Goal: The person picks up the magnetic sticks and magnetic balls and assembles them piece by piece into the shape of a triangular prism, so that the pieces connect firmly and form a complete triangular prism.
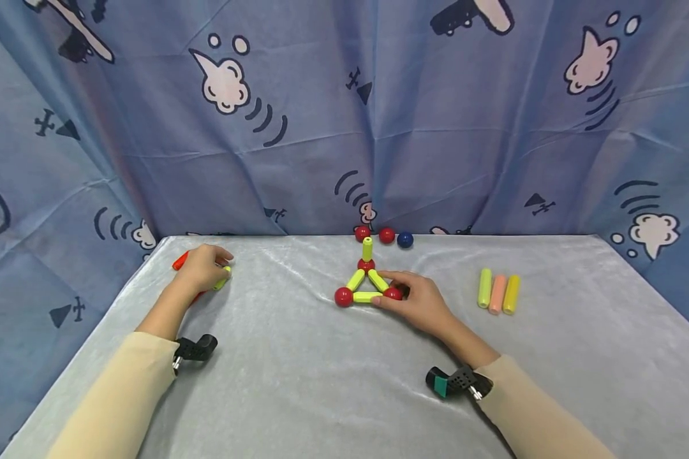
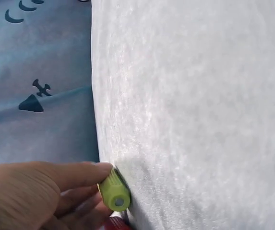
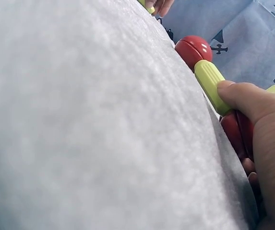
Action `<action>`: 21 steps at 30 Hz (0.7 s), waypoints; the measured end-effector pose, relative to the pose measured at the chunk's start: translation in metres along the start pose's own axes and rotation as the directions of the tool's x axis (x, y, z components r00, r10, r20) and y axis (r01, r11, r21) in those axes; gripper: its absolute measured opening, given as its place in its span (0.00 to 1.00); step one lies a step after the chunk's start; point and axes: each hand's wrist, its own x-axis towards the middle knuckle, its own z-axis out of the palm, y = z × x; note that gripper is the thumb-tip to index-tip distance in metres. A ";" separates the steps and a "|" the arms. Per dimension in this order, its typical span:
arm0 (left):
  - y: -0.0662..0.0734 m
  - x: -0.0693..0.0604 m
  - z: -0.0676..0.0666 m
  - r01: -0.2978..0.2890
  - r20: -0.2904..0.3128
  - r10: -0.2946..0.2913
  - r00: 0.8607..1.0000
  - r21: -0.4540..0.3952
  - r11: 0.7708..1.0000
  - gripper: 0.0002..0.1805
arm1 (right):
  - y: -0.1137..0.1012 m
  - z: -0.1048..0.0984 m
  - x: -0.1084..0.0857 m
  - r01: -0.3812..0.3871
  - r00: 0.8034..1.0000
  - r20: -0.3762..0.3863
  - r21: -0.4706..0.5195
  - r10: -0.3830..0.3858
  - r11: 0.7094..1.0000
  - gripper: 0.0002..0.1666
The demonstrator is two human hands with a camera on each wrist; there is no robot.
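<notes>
In the head view a triangle of yellow-green rods [image 1: 356, 280] and red balls [image 1: 344, 297] lies on the table, with another rod [image 1: 367, 248] standing out from its far ball. The right hand [image 1: 419, 303] grips the triangle's right corner; in the right wrist view its thumb presses a rod [image 3: 211, 85] beside a red ball [image 3: 193, 51]. At the table's left, the left hand [image 1: 203, 268] pinches a yellow-green rod [image 2: 114, 192] between thumb and fingers. Red pieces [image 1: 180, 261] lie beside and partly under that hand.
Two red balls [image 1: 387, 235] and a blue ball [image 1: 405, 240] sit at the table's back edge. To the right lie a green rod [image 1: 485, 288], an orange rod [image 1: 497, 294] and a yellow rod [image 1: 511, 294]. A patterned curtain [image 1: 310, 115] hangs behind the table [image 1: 298, 370].
</notes>
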 end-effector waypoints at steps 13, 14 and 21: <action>0.064 -0.003 0.035 -0.188 -0.211 0.124 0.970 -0.322 0.928 0.15 | -0.001 -0.004 0.000 0.003 1.000 -0.012 0.007 -0.003 1.000 0.34; 0.073 -0.004 0.040 -0.221 -0.235 0.142 0.962 -0.354 0.909 0.14 | -0.001 -0.004 -0.001 0.003 1.000 -0.014 0.009 -0.003 1.000 0.34; 0.123 -0.015 0.079 -0.382 -0.319 0.234 0.919 -0.568 0.729 0.10 | 0.001 0.000 0.000 0.021 1.000 -0.011 0.019 -0.020 1.000 0.33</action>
